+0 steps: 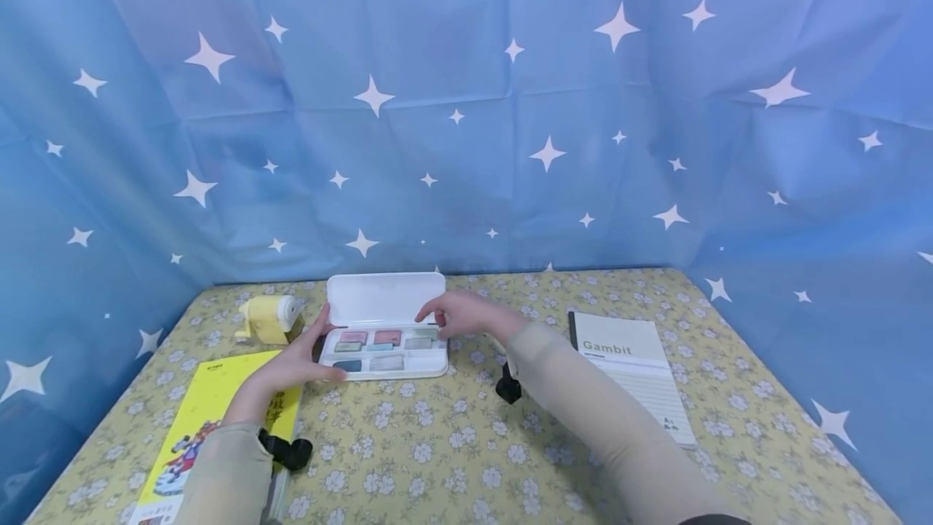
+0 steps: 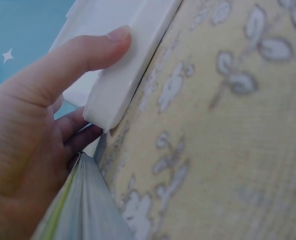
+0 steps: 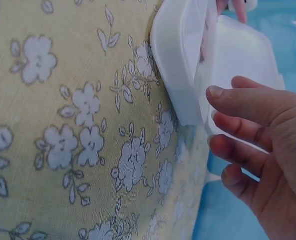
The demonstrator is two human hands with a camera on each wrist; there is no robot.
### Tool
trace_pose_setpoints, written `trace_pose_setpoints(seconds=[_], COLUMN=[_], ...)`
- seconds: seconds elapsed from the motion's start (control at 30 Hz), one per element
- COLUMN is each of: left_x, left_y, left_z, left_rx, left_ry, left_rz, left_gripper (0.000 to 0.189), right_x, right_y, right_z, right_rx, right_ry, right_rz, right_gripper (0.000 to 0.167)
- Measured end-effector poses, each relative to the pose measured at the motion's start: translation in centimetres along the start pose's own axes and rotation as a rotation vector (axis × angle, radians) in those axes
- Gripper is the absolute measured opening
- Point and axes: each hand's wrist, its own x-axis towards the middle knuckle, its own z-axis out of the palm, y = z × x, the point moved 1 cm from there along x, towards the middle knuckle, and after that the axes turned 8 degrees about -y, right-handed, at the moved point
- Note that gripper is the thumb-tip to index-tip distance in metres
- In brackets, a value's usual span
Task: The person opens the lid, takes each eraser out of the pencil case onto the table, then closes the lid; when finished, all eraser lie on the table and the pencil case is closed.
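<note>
- White case [image 1: 426, 364] sits at the far left-of-centre of the table [image 1: 408, 444], lid [image 1: 386, 298] leaning open on the far side, small coloured blocks [image 1: 386, 363] in its compartments.
- Left hand [image 1: 297, 356] grips the case's left end, thumb on the near wall, fingers round the side.
- Right hand [image 1: 468, 314] is over the right end, fingers loosely bent and apart; no block visible in them. Fingertip contact with a block: can't tell.
- Risk: lid could drop if right knuckles nudge it; they're close in front.
- Risk: case could tip or skid if left thumb pushes down on one edge. Blocks look loose, would likely shift.
- Risk: right fingertips could knock a neighbouring block; compartments are tight.
- Risk: left forearm lies over yellow book [image 1: 219, 395]; dragging the sleeve could shove it. Yellow sharpener [image 1: 266, 319] just beside that hand could get bumped too.
</note>
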Motion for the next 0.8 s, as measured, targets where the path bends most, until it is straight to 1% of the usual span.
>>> trace_pose_setpoints(seconds=[0.2,0.3,0.47,0.57,0.7,0.8], left_x=[-0.1,-0.1,-0.1,-0.2,-0.2,-0.2], left_y=[0.1,0.1,0.2,0.5,0.6,0.4], left_z=[0.0,0.1,0.2,0.2,0.2,0.2], left_rx=[0.001,-0.006,-0.023,-0.019,-0.022,-0.026], left_ry=[0.004,0.001,-0.002,-0.008,-0.006,-0.003], left_rz=[0.004,0.003,0.021,0.04,0.043,0.03], left_gripper=[0.123,0.123,0.121,0.121,0.121,0.121], right_x=[0.4,0.6,1.0,1.3,1.7,1.9], right_y=[-1.1,-1.4,-1.6,-1.6,-1.4,-1.5], right_z=[0.0,0.3,0.6,0.6,0.6,0.6], right_rx=[-0.028,-0.046,-0.041,-0.065,-0.108,-0.133], right_ry=[-0.047,-0.063,-0.077,-0.091,-0.112,-0.123], right_rz=[-0.013,-0.017,-0.018,-0.025,-0.026,-0.027], right_gripper=[0.049,0.049,0.05,0.051,0.052,0.053])
